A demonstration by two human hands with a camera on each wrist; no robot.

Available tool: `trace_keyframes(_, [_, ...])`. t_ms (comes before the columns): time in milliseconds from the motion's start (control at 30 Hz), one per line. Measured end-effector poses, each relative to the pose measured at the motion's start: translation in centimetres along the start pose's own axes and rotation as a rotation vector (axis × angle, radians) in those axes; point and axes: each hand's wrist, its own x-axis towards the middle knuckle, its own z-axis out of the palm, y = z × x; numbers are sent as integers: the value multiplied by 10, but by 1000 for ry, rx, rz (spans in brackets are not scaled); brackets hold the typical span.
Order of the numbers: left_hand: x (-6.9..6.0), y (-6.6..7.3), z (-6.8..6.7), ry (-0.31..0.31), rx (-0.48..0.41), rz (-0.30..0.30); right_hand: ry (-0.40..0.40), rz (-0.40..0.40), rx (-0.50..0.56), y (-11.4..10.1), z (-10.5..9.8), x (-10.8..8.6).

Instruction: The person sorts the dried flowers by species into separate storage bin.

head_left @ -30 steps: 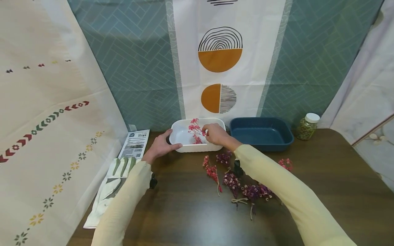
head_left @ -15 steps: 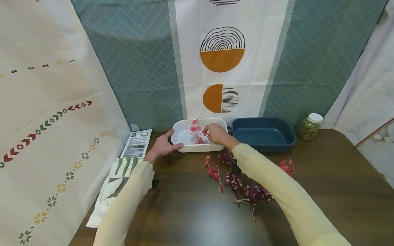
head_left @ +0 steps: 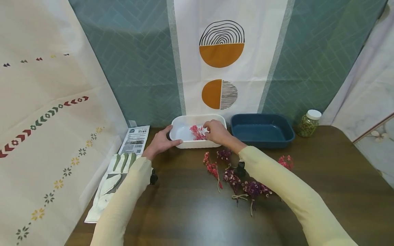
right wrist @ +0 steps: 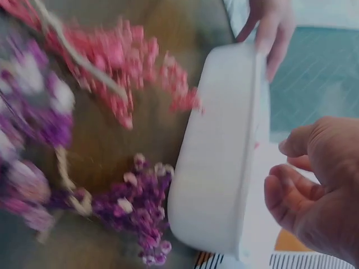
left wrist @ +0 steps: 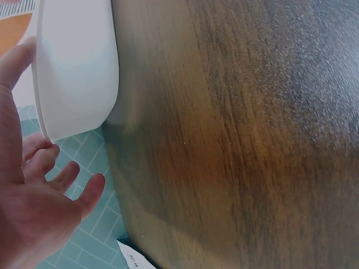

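Pink dried-flower sprig (head_left: 198,134) lies inside the white tray (head_left: 197,145), beside the right hand (head_left: 218,132), whose fingers are loosely bent and slightly parted, nothing visible between them. Left hand (head_left: 161,141) grips the tray's left end between thumb and fingers, probably to stop it sliding. Purple flower bunches (head_left: 232,180), some twine-tied, sit on the worktop (head_left: 184,205) nearer the person, presumably for short reach.

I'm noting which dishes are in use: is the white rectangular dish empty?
Not empty: the head view shows pink dried flowers inside the white rectangular dish, beside the right hand.
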Motion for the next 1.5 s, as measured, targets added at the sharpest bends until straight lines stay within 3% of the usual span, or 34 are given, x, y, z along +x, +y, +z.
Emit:
trace_keyframes(133, [2,2,-3,0,10,8,0,-14,64,-9,-7,-21])
trace_keyframes(367, [3,1,-2,-5,24,8,-118,12,121,-23,-7,-60])
trace_keyframes(633, [0,0,0,-6,19,0,-190,78,70,-26,9,-85])
trace_keyframes(967, [-1,2,-1,-2,7,5,-306,138,86,-29,21,-92])
trace_keyframes(1233, [1,0,-1,8,29,68,-249,93,8,-29,34,-89])
trace_keyframes(1500, [1,0,-1,3,20,52,-246,100,8,-27,44,-85])
